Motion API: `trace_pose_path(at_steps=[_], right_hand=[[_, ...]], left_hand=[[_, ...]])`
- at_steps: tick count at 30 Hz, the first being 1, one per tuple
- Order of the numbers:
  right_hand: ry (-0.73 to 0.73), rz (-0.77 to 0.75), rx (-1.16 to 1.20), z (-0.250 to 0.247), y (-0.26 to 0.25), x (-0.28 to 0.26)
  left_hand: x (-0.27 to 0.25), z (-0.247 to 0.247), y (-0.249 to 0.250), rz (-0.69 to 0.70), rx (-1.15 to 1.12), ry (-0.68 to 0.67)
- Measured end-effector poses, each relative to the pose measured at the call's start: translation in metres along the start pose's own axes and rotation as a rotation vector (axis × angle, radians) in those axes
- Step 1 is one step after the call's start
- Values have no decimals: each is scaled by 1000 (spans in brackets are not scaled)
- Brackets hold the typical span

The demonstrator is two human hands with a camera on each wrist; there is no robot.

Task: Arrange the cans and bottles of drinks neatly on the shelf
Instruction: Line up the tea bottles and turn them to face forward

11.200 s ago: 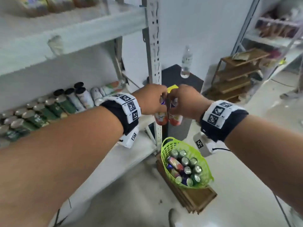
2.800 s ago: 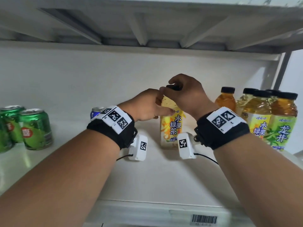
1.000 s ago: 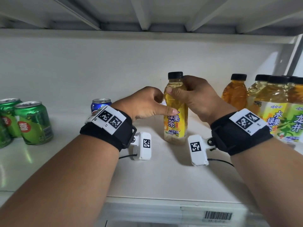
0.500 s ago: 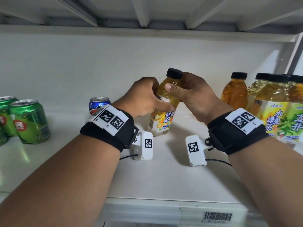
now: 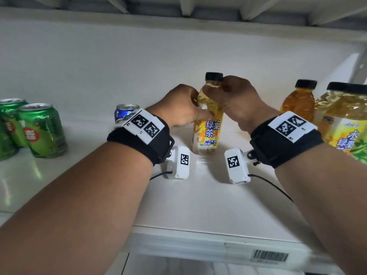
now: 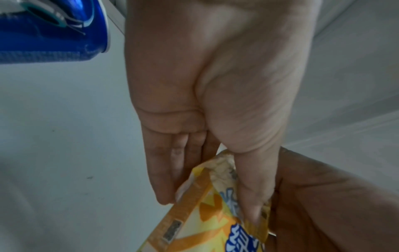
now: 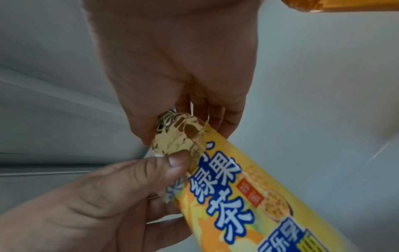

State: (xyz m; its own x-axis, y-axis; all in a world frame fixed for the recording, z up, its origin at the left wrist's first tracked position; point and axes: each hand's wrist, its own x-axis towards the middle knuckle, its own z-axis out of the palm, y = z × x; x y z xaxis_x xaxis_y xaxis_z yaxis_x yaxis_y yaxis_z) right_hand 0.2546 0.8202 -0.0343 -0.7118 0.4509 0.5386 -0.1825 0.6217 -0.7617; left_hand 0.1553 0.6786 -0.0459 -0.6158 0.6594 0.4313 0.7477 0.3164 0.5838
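I see the white shelf (image 5: 198, 205) filling the head view, its front lip carrying a barcode tag (image 5: 270, 256). At the far right stands a cluster of tea bottles (image 5: 337, 120) with black caps, upright and close together. At the far left sit the green cans (image 5: 42, 132), upright and touching one another. Near the middle, well apart from both groups, stands the yellow-labelled bottle (image 5: 207, 124), upright, with its base seemingly on the shelf, though my angle there is poor. My right hand (image 5: 236, 100) is curled round its shoulder and neck just under the black cap (image 5: 214, 76), thumb on the near side. My left hand (image 5: 180, 108) grips it lower, thumb pressed across the top edge of the label; the left wrist view shows the fingers wrapped behind the bottle and the thumb in front. Just behind my left wrist a blue can (image 5: 125, 113) stands upright, near the bottle but not touching it. Each wrist wears a black strap with a white marker block.
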Motion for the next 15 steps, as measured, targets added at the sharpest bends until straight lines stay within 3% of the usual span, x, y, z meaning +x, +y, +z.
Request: trace_pose_path(at_steps=[3,9,12,15], right_hand=[[10,3,-73,-9,-6,-1],[53,-150,-398,-69,-19,-5],[48,-235,-702,-109,-21,-2],[57,-185,-877,-147,-17,6]], left_hand=[[-3,-5,8,17,52,30],[0,-17,52,236,125,360],[8,-12,85,311,148,268],[22,6,115,340,218,109]])
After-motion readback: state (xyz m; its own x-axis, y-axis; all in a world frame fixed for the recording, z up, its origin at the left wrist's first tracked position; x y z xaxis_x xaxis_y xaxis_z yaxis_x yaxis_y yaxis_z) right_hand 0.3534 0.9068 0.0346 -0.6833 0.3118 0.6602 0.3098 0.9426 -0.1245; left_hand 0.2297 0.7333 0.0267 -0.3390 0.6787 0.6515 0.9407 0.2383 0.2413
